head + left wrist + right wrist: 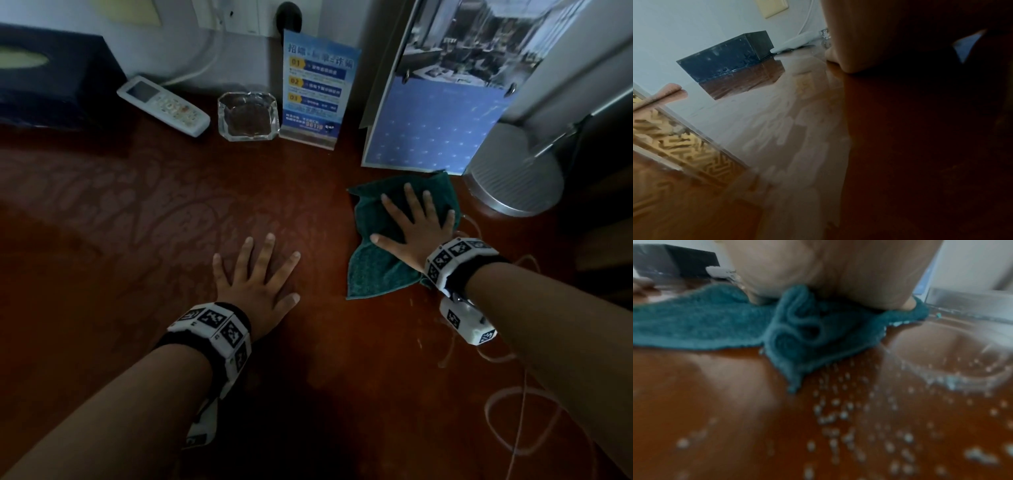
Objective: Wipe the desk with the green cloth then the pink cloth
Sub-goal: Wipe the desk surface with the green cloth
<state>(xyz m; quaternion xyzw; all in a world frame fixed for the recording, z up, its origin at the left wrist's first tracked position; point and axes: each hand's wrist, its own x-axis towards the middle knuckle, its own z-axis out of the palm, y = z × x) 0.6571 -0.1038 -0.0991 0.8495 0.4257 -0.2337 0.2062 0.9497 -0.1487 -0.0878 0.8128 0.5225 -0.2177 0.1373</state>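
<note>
Right hand (416, 228) flat with fingers spread, pressing the green cloth (376, 270) onto the brown worktop (137, 240) near a calendar (435, 126) and lamp base (513, 168), left hand (258, 281) flat and spread on bare worktop, water droplets (838, 415) beside the cloth.

Right hand (416, 228) lies flat, fingers spread, pressing the green cloth (373, 270); left hand (257, 277) lies flat left of it.
</note>
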